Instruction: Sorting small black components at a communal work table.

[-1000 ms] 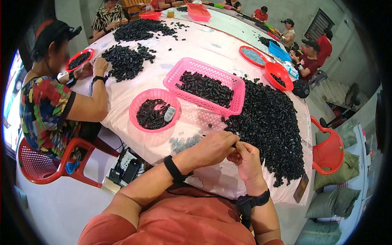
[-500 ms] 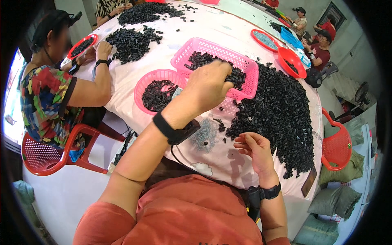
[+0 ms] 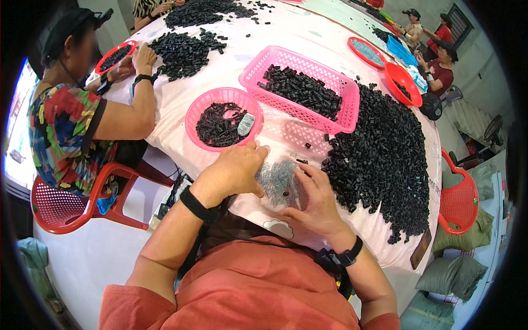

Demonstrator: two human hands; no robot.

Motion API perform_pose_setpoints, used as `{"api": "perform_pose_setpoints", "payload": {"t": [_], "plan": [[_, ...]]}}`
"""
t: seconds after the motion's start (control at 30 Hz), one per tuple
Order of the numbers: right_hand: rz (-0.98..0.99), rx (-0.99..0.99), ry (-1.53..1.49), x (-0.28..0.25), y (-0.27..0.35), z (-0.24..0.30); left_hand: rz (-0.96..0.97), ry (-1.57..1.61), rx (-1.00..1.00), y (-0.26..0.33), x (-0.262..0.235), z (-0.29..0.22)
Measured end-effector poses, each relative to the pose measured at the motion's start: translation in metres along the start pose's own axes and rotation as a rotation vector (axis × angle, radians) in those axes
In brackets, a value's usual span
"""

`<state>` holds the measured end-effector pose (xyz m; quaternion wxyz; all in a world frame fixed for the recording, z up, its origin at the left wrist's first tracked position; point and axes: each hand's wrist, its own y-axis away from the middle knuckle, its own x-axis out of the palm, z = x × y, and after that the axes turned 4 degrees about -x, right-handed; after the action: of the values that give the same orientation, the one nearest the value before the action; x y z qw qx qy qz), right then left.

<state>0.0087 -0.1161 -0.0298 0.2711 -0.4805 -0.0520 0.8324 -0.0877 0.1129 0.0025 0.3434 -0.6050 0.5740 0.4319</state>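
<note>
A small heap of fine silvery-grey pieces (image 3: 278,179), too small to name, lies on the pink tablecloth in front of me. At its left side is my left hand (image 3: 234,171), thumb and fingers apart around the edge of the heap. My right hand (image 3: 318,201) curves along the opposite side, its thumb spread away from the fingers. Neither hand shows anything held. Just beyond stand a round pink basket (image 3: 193,129) with thin black pieces and a pale printed packet (image 3: 246,125), and a rectangular pink basket (image 3: 264,58) holding short black plastic parts (image 3: 305,91).
A large heap of black parts (image 3: 382,159) spreads to the right, with a phone-like dark slab (image 3: 421,248) at the table edge. Red trays (image 3: 401,82) stand farther off. On the left a person (image 3: 91,110) works beside more black piles (image 3: 184,52).
My left hand has come down from over the rectangular basket to the silvery heap. My right hand has moved left to the heap's other side. The view has shifted slightly.
</note>
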Motion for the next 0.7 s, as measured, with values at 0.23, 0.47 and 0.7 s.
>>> {"api": "perform_pose_setpoints", "payload": {"t": [0.23, 0.47, 0.7], "plan": [[0.104, -0.205, 0.117, 0.027, -0.012, 0.005, -0.031, 0.097, 0.045, -0.018, 0.017, -0.003], [-0.013, -0.122, 0.239, 0.028, -0.008, -0.018, 0.002, 0.163, 0.113, -0.064, 0.040, -0.024], [-0.112, -0.033, 0.314, 0.011, 0.003, -0.025, -0.095, 0.130, 0.316, -0.091, 0.038, -0.046]]}}
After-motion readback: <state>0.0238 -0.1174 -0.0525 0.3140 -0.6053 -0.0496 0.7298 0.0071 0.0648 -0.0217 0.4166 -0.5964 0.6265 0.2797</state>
